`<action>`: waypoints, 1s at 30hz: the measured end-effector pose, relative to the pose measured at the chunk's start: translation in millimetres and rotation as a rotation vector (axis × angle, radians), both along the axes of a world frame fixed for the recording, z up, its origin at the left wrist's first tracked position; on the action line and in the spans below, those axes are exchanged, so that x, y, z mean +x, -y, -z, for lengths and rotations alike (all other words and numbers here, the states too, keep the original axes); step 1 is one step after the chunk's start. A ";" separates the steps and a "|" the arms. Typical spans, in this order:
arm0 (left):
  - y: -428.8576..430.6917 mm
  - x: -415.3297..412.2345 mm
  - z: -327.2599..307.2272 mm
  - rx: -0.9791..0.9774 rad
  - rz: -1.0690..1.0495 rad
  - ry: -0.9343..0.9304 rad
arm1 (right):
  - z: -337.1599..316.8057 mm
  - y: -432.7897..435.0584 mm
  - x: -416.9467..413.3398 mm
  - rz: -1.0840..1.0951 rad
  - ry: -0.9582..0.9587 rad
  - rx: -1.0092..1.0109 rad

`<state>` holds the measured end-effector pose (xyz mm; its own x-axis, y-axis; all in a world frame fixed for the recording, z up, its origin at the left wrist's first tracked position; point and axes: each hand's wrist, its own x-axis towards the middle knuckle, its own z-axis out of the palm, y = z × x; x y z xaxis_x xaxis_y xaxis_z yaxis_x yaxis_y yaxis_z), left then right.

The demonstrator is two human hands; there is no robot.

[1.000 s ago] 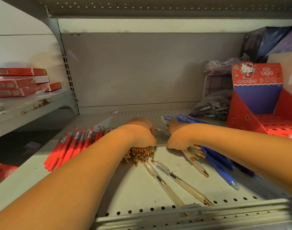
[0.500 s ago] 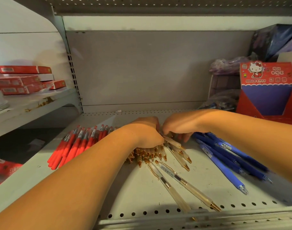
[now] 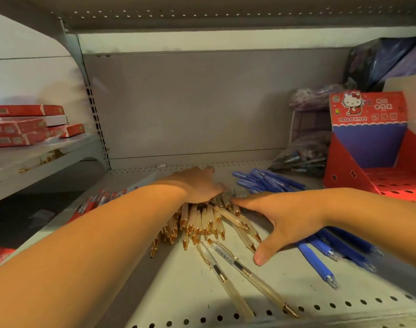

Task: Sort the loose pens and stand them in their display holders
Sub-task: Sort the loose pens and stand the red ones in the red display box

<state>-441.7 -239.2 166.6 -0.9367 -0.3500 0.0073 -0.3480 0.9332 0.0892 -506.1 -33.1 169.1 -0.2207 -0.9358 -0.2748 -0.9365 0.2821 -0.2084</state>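
Note:
A heap of clear pens with gold tips (image 3: 197, 223) lies mid-shelf. My left hand (image 3: 200, 184) rests on the far end of the heap, its fingers bent over the pens. My right hand (image 3: 282, 221) lies flat against the heap's right side, fingers straight and thumb spread toward me. Two clear pens (image 3: 245, 275) lie apart near the front edge. Blue pens (image 3: 320, 254) are strewn to the right, partly under my right arm. Red pens (image 3: 93, 202) lie to the left, mostly hidden by my left arm. A red Hello Kitty display holder (image 3: 368, 143) stands at the right.
The perforated shelf (image 3: 183, 292) has a front lip close to me. Bags of pens (image 3: 301, 157) lean against the back wall beside the holder. Red boxes (image 3: 24, 126) are stacked on the neighbouring shelf at the left.
My right hand has moved from the top of the heap to its right side and spread flat. The loose clear pens there now lie closer against the heap. My left hand stays on the heap.

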 end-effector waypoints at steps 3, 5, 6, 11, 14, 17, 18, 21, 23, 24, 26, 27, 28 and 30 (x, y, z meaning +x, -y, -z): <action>6.8 -12.3 8.9 0.032 0.041 0.092 | 5.6 -0.8 -5.0 -0.003 -0.072 -0.082; 7.2 -18.6 13.5 0.056 0.075 0.103 | 9.9 -1.1 -6.9 -0.012 -0.081 -0.118; 7.9 -20.5 14.7 0.068 0.090 0.087 | 11.6 -1.2 -7.4 -0.016 -0.075 -0.141; 11.1 -24.2 15.0 0.148 0.177 -0.024 | 10.6 3.6 -8.0 -0.013 -0.032 -0.224; 9.0 -25.0 15.1 0.148 0.168 0.001 | 9.0 7.3 -6.1 -0.026 -0.008 -0.228; 10.2 -27.5 15.9 0.164 0.167 0.035 | 9.2 8.2 -3.4 -0.034 0.017 -0.236; 11.6 -28.7 16.2 0.174 0.164 0.027 | 9.5 8.3 -2.5 -0.034 0.018 -0.243; 15.5 -34.6 18.5 0.197 0.151 -0.039 | 9.7 8.3 -0.3 -0.022 0.007 -0.261; 16.9 -38.2 19.9 0.200 0.142 -0.056 | 9.7 8.3 0.9 -0.026 -0.018 -0.269; 17.2 -39.6 20.5 0.195 0.139 -0.053 | 9.8 8.1 1.6 -0.030 -0.025 -0.267; 16.5 -42.0 21.1 0.169 0.131 -0.059 | 9.7 7.8 3.4 -0.039 -0.011 -0.260; 15.8 -43.0 20.9 0.158 0.124 -0.065 | 9.9 7.3 4.2 -0.043 -0.003 -0.257; 14.9 -43.8 20.7 0.152 0.124 -0.065 | 10.1 6.9 4.9 -0.047 -0.004 -0.256; 12.7 -43.7 20.3 0.178 0.156 -0.050 | 10.4 6.1 6.5 -0.040 -0.018 -0.268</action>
